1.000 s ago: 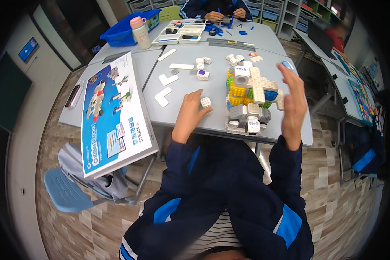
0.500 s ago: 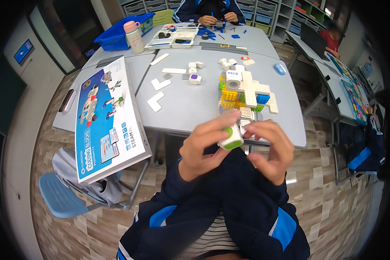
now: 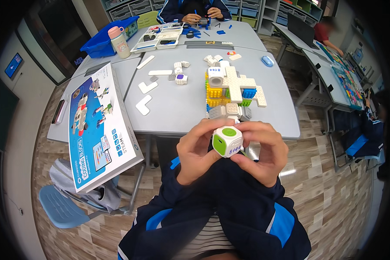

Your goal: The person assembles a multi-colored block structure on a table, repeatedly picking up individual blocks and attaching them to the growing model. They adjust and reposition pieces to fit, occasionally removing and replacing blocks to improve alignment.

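Note:
Just past the table's near edge, a white cube block point(image 3: 228, 141) with green faces and handwritten marks is held between both hands. My left hand point(image 3: 198, 144) closes on its left side with thumb and fingers. From the other side my right hand point(image 3: 265, 149) grips it, thumb low and fingers along the top. Behind the cube stands a built block model point(image 3: 234, 86) of white, yellow, blue and green pieces. Grey and white cube modules point(image 3: 232, 111) sit at its near end, partly covered by my fingers.
Flat white pieces point(image 3: 144, 105) and a purple-faced cube point(image 3: 181, 79) lie left of the model. A large kit box point(image 3: 102, 125) leans over the left edge. Further back are a bottle point(image 3: 119, 43), a blue bin point(image 3: 104, 41), a parts tray point(image 3: 160, 37) and another person's hands point(image 3: 202, 16).
The cube has been turned, so a green round face and the handwritten marks now show. My right hand has moved in and closed on it. The view has shifted slightly.

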